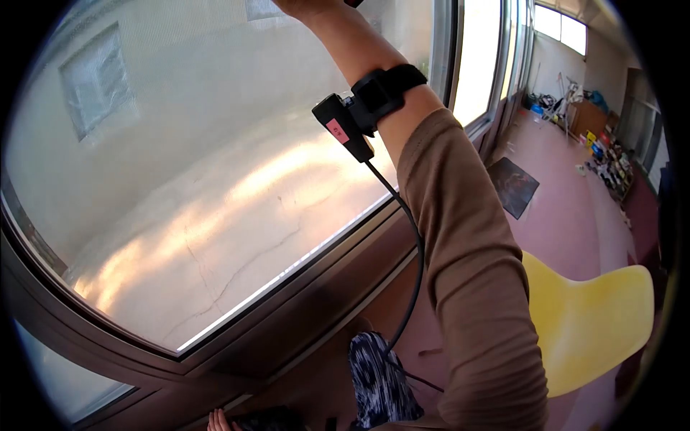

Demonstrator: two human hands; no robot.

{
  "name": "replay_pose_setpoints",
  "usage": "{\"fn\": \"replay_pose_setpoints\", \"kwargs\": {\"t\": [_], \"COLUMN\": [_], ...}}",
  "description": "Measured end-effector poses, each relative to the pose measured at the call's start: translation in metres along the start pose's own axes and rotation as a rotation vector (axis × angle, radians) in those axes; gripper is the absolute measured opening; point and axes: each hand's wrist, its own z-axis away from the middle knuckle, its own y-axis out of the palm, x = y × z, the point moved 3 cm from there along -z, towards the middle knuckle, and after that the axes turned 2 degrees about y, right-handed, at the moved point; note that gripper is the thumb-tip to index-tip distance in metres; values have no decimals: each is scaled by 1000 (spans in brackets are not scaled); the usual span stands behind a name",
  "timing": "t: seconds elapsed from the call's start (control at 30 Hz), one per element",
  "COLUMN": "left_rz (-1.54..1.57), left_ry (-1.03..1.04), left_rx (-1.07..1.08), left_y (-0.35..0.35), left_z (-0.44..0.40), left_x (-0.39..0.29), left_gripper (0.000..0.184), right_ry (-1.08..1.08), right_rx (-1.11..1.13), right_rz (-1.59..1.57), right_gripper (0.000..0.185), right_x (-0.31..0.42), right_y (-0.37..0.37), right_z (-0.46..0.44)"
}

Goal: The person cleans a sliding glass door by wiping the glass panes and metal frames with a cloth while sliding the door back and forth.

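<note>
My right arm reaches up across a large window pane [215, 179]. Only the base of my right hand [305, 7] shows at the top edge; its fingers are out of frame. A small dark object [353, 3] is just visible beside it, too cropped to name or to tell if it is held. A black strapped device [377, 97] with a pink label and a cable sits on my right forearm. At the bottom edge, the stretched-out fingers of my left hand [218, 422] appear near the lower window frame [215, 359], holding nothing that I can see.
A yellow chair [596, 316] stands close on the right. Beyond it, a dark mat [513, 185] lies on the reddish floor [560, 208]. Various items are piled along the far right wall [607, 158]. The black cable [415, 280] hangs past my patterned trouser leg [381, 381].
</note>
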Motion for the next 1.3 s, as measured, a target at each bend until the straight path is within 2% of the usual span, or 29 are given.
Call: {"fn": "replay_pose_setpoints", "kwargs": {"t": [0.03, 0.1, 0.13, 0.27, 0.4, 0.47, 0.6, 0.67, 0.73, 0.8, 0.83, 0.9, 0.97, 1.07, 1.13, 1.17, 1.2, 1.23, 1.27, 1.3], "left_rz": [6, 12, 23, 46, 31, 24, 11, 27, 41, 57, 60, 94, 151, 200, 187, 194, 187, 187, 185, 181], "left_ry": [1, -23, -27, -17, -3, -16, -43, -18, -22, -18, -27, -76, -117, -121, -154, -132, -155, -147, -133, -135], "left_rx": [-5, 9, 5, 8, 4, 7, 28, 9, -29, -37, -33, -23, -11, -98, -134, -156, -167, -181, -194, -196], "left_y": [1, -3, -3, 2, 6, 8, 13, 13, 12, 5, 6, 11, 9, 0, -6, -9, -11, -14, -16, -15], "left_z": [1, 1, 0, -4, 0, 1, 1, 1, 3, 5, 8, 8, 17, 20, 23, 23, 24, 25, 26, 28], "left_x": [2, 3, 4, 8, 12, 14, 13, 14, 15, 14, 16, 18, 25, 29, 30, 29, 29, 29, 30, 30], "left_gripper": [37, 39, 39, 40, 41, 41, 41, 42, 45, 47, 49, 50, 50, 47, 47, 47, 47, 46, 46, 45], "right_ry": [68, 343, 331, 667, 910, 1088, 1277, 1720, 1950, 2079, 2098, 1935, 1723, 1241, 871, 764, 642, 362, 125, 27], "right_rx": [-4, 32, 33, 137, 112, 106, 125, 108, 30, -73, -46, 123, 206, 217, 108, 164, 177, 178, 95, -51], "right_rz": [65, 41, 37, 100, 164, 226, 253, 355, 383, 336, 359, 491, 445, 332, 293, 184, 259, 296, 271, 63], "right_gripper": [66, 65, 65, 74, 74, 73, 72, 71, 71, 69, 69, 69, 69, 75, 76, 75, 70, 63, 57, 55], "right_x": [-23, -72, -87, -180, -236, -233, -208, -197, -175, -205, -202, -196, -192, -233, -170, -122, -77, -44, 23, 98], "right_y": [0, -10, -21, -55, -90, -116, -159, -168, -169, -156, -146, -126, -92, -28, 18, 31, 47, 67, 70, 56], "right_z": [4, 18, 29, 114, 219, 274, 364, 413, 421, 461, 450, 374, 286, 175, 80, 35, 4, -19, -38, -55]}}
